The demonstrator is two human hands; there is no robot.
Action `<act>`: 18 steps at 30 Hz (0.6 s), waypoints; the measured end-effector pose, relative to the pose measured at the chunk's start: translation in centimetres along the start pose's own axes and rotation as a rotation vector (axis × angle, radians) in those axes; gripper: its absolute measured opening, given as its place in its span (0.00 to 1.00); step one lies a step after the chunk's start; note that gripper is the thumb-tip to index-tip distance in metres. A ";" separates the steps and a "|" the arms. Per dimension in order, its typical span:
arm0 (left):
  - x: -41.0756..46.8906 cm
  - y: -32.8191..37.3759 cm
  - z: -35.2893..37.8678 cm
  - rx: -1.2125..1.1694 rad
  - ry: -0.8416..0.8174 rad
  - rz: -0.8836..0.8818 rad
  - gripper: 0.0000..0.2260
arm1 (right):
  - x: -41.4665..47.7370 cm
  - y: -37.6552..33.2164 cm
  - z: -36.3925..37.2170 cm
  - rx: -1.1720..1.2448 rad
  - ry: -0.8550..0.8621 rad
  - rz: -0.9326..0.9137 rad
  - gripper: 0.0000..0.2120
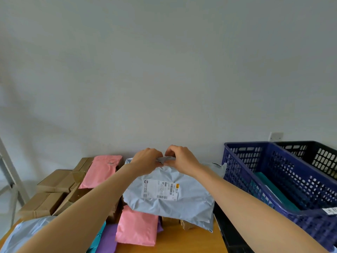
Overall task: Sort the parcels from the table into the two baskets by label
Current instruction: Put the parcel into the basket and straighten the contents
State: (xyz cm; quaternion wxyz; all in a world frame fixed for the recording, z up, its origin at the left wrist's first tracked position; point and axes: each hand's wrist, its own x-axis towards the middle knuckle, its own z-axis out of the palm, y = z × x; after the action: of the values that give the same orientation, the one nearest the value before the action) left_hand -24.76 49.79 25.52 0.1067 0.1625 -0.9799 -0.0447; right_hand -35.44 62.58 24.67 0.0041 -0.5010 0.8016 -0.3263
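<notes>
My left hand (145, 160) and right hand (182, 159) pinch the far edge of the grey parcel (182, 205), left of the blue basket (237, 167). I see its label (161, 189) facing up.

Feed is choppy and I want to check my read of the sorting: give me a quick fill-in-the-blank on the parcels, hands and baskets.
1. The left hand and the right hand pinch the top edge of a soft plastic mailer bag coloured ____.
2. The flat teal parcel lies inside the perforated plastic basket coloured ____.
3. The black perforated plastic basket stands on that basket's ____ side.
Missing words: grey; blue; right.
</notes>
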 end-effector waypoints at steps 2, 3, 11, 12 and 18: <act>0.1 -0.2 0.1 -0.015 -0.002 -0.021 0.07 | 0.1 0.4 0.3 0.004 0.025 -0.011 0.17; 0.1 -0.4 0.1 -0.033 0.001 -0.040 0.07 | 0.2 0.7 0.5 0.001 0.049 -0.014 0.17; 0.1 -3.5 0.4 -0.223 0.086 -0.246 0.07 | -0.1 4.1 1.9 -0.127 0.410 -0.074 0.16; 0.1 -3.9 0.3 -0.255 0.102 -0.277 0.07 | -0.3 4.6 2.2 -0.160 0.450 -0.074 0.17; 0.2 -5.8 -0.8 -0.427 0.239 -0.442 0.08 | -0.9 6.2 3.9 -0.106 0.492 0.116 0.30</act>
State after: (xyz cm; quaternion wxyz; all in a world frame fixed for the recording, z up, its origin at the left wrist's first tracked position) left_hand -22.98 44.23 25.62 0.2405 0.3493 -0.8699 -0.2517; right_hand -38.66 63.02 18.09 -0.1987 -0.3589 0.8219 -0.3951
